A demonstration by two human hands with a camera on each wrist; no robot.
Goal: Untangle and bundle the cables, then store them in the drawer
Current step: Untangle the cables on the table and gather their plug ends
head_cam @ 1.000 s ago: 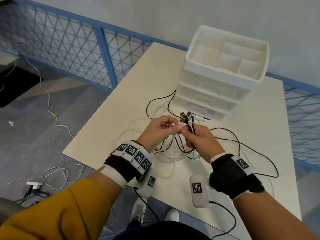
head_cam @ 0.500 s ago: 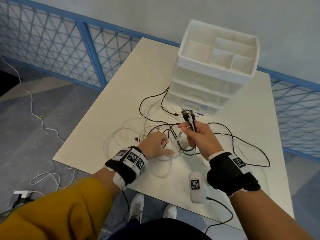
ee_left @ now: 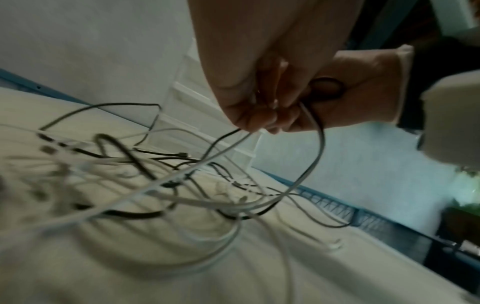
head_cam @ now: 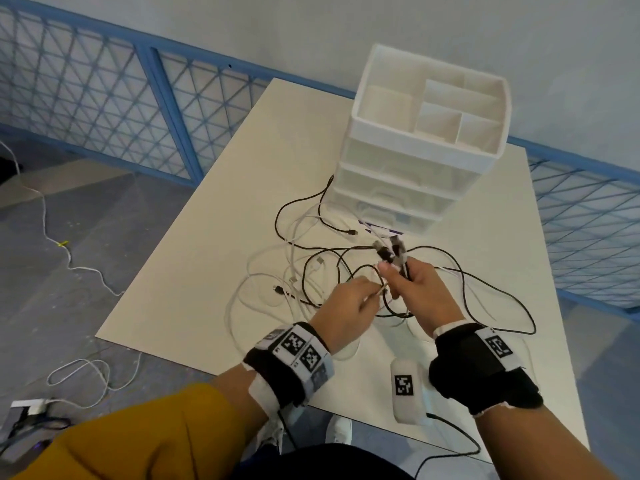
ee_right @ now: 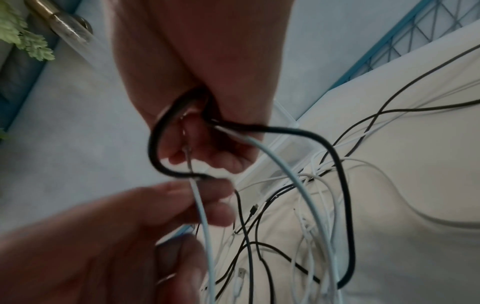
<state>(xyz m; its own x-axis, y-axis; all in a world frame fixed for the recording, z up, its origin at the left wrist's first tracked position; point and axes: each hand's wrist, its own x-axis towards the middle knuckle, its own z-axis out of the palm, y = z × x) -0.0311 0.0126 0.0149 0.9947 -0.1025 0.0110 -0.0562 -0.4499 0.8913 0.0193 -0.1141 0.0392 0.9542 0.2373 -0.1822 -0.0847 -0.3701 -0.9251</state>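
Your right hand grips several cable plugs upright; your left hand pinches a white cable near the drawer unit.

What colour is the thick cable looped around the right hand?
Black cable, looped at the right hand; clearest in the right wrist view.
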